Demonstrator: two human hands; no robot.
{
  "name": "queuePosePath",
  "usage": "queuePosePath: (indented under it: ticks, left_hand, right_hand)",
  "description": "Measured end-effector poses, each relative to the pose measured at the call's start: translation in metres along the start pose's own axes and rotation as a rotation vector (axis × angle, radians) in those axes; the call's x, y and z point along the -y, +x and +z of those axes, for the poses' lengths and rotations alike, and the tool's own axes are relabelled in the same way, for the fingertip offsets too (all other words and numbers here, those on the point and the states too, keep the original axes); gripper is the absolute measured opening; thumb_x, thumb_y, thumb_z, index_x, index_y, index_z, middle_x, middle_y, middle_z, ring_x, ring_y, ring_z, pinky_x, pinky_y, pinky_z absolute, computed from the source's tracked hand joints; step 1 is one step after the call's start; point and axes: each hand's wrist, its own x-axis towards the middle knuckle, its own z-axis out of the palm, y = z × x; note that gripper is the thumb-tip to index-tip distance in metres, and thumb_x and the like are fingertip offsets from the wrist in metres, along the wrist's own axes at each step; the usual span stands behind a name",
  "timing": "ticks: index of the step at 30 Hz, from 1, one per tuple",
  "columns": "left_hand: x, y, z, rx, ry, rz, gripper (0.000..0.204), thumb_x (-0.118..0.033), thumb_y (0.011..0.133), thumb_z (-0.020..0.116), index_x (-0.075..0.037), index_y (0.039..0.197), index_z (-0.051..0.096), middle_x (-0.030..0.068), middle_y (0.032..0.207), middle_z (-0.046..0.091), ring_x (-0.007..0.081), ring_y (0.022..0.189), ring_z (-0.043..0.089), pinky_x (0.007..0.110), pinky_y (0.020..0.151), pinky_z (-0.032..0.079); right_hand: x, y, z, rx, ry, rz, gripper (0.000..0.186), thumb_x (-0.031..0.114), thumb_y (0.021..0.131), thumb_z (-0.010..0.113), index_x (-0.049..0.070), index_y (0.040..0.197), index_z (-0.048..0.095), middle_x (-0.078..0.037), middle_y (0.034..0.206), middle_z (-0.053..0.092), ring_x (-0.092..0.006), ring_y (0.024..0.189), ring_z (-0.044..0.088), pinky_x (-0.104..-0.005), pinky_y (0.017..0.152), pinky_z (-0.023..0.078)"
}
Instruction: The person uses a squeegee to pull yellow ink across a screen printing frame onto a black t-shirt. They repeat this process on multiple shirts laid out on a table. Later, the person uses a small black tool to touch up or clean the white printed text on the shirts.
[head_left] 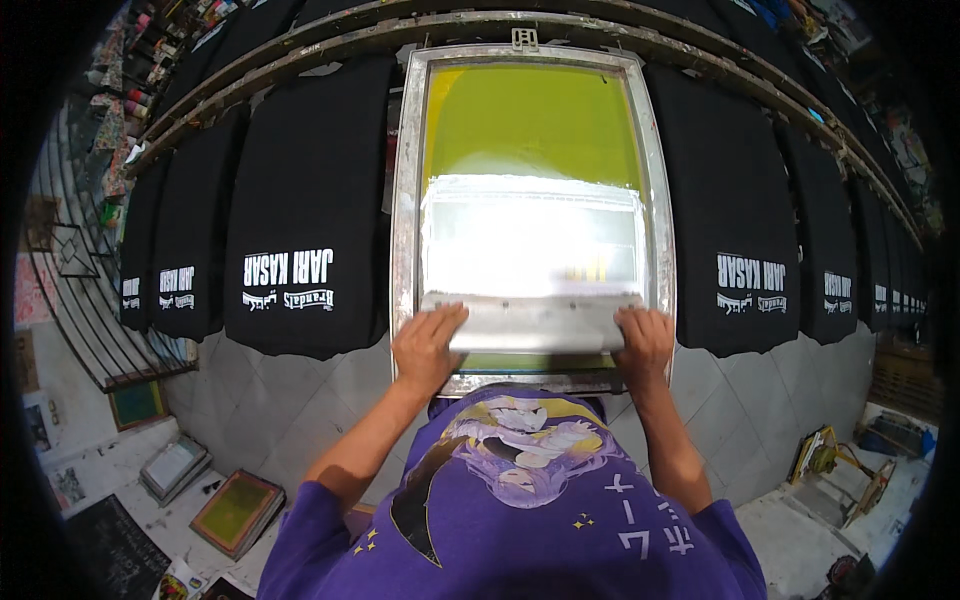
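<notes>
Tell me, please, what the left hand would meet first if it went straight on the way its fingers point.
The left hand would first meet the grey squeegee, whose left end it grips; past that, probably the white-covered part of the framed screen, though glare makes the depth unclear.

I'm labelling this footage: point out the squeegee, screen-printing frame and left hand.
Squeegee (535, 326): head view, middle of its bar.
Screen-printing frame (409, 200): head view, its left rail.
Left hand (426, 346): head view, back of the hand.
</notes>
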Motion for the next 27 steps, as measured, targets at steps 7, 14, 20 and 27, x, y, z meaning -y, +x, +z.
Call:
queuePosePath:
  ticks: [7, 14, 20, 27]
  left_hand:
    - [-0.021, -0.009, -0.033, 0.16, -0.121, -0.092, 0.046, -0.007, 0.06, 0.085, -0.014, 0.105, 0.079, 0.0026, 0.105, 0.077, 0.0252, 0.088, 0.071, 0.039, 0.074, 0.057]
    - [0.011, 0.084, -0.019, 0.135, -0.048, -0.088, 0.046, -0.001, 0.063, 0.08, -0.016, 0.106, 0.078, 0.0054, 0.102, 0.075, 0.0289, 0.094, 0.071, 0.039, 0.082, 0.059]
    - [0.007, 0.039, 0.003, -0.027, -0.061, -0.025, 0.053, 0.0, 0.055, 0.083, -0.014, 0.106, 0.076, 0.0017, 0.103, 0.076, 0.0246, 0.09, 0.07, 0.036, 0.076, 0.057]
    - [-0.023, -0.043, -0.013, 0.006, -0.054, 0.001, 0.055, -0.005, 0.058, 0.081, -0.013, 0.112, 0.077, 0.0032, 0.109, 0.077, 0.0232, 0.095, 0.073, 0.036, 0.078, 0.057]
  right_hand:
    - [0.011, -0.014, -0.043, 0.201, 0.008, 0.016, 0.024, 0.002, 0.067, 0.072, 0.01, 0.089, 0.068, -0.005, 0.09, 0.067, -0.0274, 0.088, 0.063, -0.0427, 0.089, 0.044]
    - [-0.018, 0.073, -0.011, 0.058, -0.071, -0.038, 0.03, 0.003, 0.062, 0.077, 0.011, 0.088, 0.065, -0.006, 0.086, 0.061, -0.0272, 0.09, 0.062, -0.043, 0.087, 0.044]
    - [-0.005, 0.028, 0.003, 0.07, -0.017, 0.072, 0.036, -0.002, 0.058, 0.075, 0.009, 0.091, 0.065, -0.006, 0.089, 0.064, -0.0297, 0.087, 0.062, -0.0421, 0.082, 0.044]
    - [0.026, -0.056, -0.028, 0.05, -0.033, 0.049, 0.017, 0.009, 0.078, 0.067, 0.009, 0.095, 0.07, -0.004, 0.094, 0.07, -0.0244, 0.089, 0.064, -0.0401, 0.084, 0.045]
